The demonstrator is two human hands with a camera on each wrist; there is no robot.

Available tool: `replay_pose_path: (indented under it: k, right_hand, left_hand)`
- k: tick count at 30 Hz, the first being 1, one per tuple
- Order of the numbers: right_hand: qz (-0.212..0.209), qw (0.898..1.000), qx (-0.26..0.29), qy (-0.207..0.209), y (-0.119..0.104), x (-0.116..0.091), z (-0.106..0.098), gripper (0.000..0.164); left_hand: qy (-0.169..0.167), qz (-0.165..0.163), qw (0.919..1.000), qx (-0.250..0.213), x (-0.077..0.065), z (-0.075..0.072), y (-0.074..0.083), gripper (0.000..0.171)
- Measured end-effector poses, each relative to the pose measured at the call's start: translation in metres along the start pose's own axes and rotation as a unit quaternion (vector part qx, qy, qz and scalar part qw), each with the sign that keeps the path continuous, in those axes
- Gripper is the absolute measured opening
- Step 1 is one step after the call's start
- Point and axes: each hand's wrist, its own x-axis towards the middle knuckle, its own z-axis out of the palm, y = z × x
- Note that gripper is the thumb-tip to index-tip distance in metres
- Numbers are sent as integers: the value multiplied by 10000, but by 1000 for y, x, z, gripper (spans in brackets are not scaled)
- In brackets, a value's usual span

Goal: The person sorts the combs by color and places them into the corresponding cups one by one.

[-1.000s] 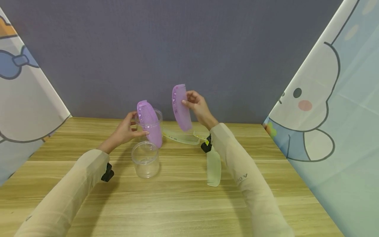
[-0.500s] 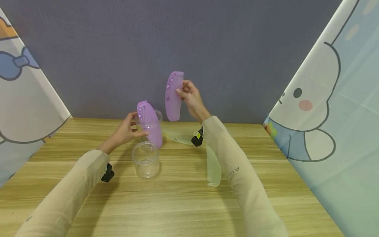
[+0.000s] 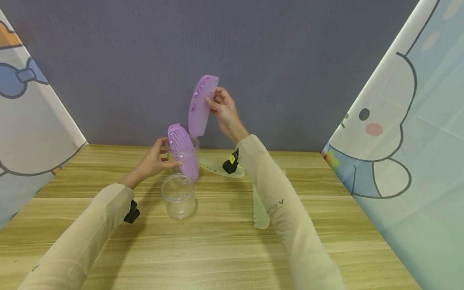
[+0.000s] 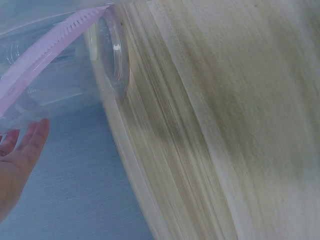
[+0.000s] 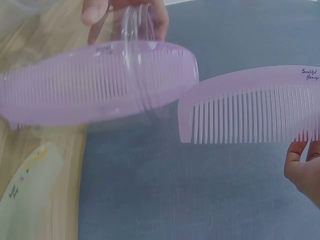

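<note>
A clear plastic cup [image 3: 197, 146] stands at the back of the table, tilted or upright I cannot tell. My left hand [image 3: 150, 161] grips its side, the thumb in front and the other fingers behind. Inside leans a purple comb [image 3: 184, 150], its top above the rim; whether a second lies against it is unclear. Another purple comb [image 3: 200, 109] is pinched in my right hand [image 3: 224, 112], raised just above and right of this cup. In the right wrist view the held comb [image 5: 240, 87] has its teeth downward, and its far end appears beside the cup's comb.
A second clear cup [image 3: 178, 199] stands in front of the first. Pale green combs lie on the wooden table [image 3: 203, 249]: one behind [image 3: 217, 168] and one [image 3: 259, 209] partly under my right sleeve. A dark panel [image 3: 282, 80] rises behind.
My right hand has moved the purple comb up and to the left, from right of the cups to just above the back cup. My left hand and both cups have stayed put.
</note>
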Motion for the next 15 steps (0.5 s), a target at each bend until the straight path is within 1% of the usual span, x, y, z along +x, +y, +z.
replay_pose_path:
  k: [4,7,13,15]
  right_hand:
    - [4,9998,188,-44,2,1,8,22]
    - [87,9998,185,-50,5,0,12,22]
    - [317,9994,12,-102,17,-4,16,20]
    - [379,9991,-119,-129,21,-6,16,20]
  left_hand:
    - [-19,-29,10000,-2,0,0,0,99]
    - [-27,-12,10000,-22,0,0,0,98]
    - [-48,18,10000,-77,0,-1,1,97]
    - [-54,25,9999,-85,0,-1,1,97]
